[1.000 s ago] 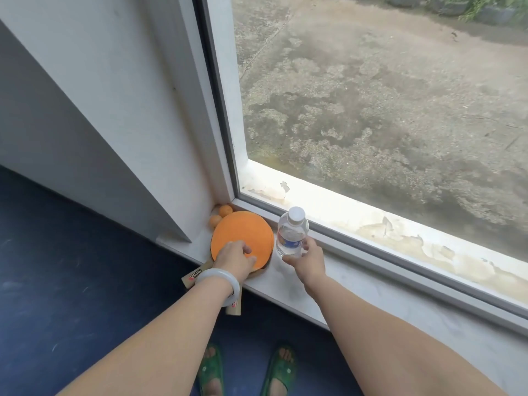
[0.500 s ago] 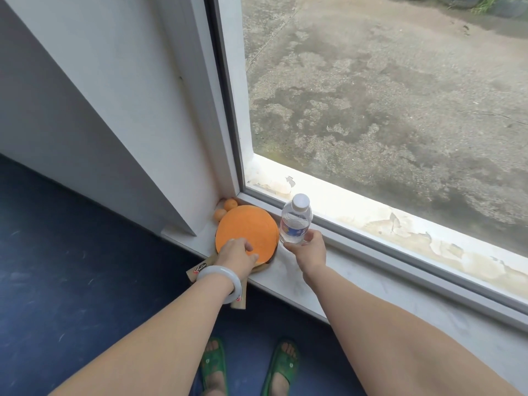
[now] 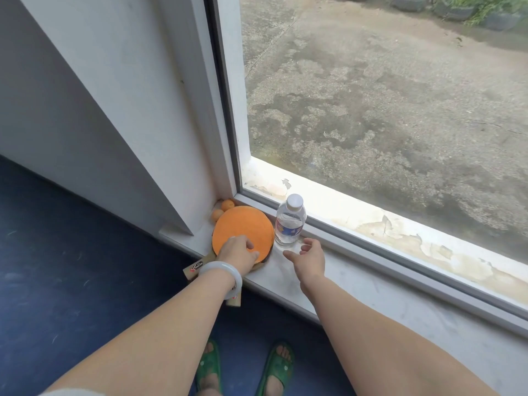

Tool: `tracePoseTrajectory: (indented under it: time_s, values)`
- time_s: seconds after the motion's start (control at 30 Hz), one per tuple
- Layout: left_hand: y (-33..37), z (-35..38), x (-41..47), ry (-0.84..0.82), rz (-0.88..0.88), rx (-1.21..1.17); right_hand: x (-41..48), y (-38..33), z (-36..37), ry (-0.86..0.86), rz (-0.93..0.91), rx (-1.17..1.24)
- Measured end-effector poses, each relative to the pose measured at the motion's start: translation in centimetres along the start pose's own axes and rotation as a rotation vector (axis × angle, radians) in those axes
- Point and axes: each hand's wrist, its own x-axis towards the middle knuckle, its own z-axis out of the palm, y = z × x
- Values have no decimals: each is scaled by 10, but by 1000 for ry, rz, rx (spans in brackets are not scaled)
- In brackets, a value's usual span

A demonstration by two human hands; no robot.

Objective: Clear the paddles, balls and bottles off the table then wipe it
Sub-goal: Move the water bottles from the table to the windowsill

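The paddles (image 3: 245,227) lie stacked flat at the left end of the window sill (image 3: 371,284), orange rubber face up, with two wooden handles (image 3: 194,268) sticking out over the near edge. They look light and stiff. The rubber should grip well, so the handles or the neck are the natural place to take hold, and lifting both together risks the lower one sliding out. The left hand (image 3: 237,254) lies on the near part of the top blade; I cannot tell whether it grips or only presses. Two orange balls (image 3: 217,214) sit in the far left corner, touching the blade's far edge. They are very light and smooth and likely to roll off if the paddles shift. Just right of the paddles, the clear plastic bottle (image 3: 290,224) stands upright against the window frame (image 3: 328,224), its cap on. It looks mostly full, so fairly heavy, and its thin wall may give. A grasp around the labelled middle suits it best. The right hand (image 3: 310,257) hovers just near of the bottle, fingers spread, holding nothing and not touching it.
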Motion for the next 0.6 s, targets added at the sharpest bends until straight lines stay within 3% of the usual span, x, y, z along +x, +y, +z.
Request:
tracePoseTrajectory:
  time_s: [0.6]
  values:
    - [-59, -16, -74, 210, -144, -100, -59, -22, 11, -253, -290, -286]
